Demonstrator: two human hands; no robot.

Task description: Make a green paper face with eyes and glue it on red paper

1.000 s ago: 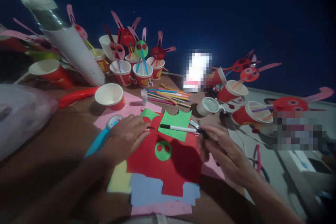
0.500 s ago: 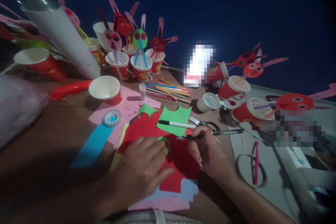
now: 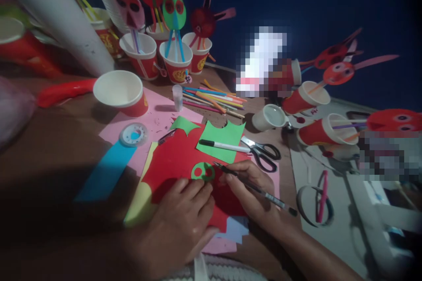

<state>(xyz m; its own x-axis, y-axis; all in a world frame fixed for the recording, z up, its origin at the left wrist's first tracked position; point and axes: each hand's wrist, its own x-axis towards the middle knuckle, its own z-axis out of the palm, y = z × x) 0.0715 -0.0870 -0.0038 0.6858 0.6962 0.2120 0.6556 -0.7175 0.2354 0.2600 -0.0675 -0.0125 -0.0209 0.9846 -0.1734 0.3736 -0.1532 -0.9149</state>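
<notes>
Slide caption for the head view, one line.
Left hand at the lower edge of a green paper disc on red paper, right hand holding a pen beside it.

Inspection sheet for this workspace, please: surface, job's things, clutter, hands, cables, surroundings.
Surface: brown tabletop, layered with coloured paper.
Job's things: green disc with two red spots, on red paper; black pen.
Clutter: scissors, capped marker, green offcut, coloured sticks.
Hands: left hand palm down, fingertips at the disc's near edge; right hand holding the black pen, tip near the disc.
Cables: dark loop at right; cannot tell whether it is a cable.
Surroundings: paper cups, several holding paper faces; dark blue backdrop.
</notes>
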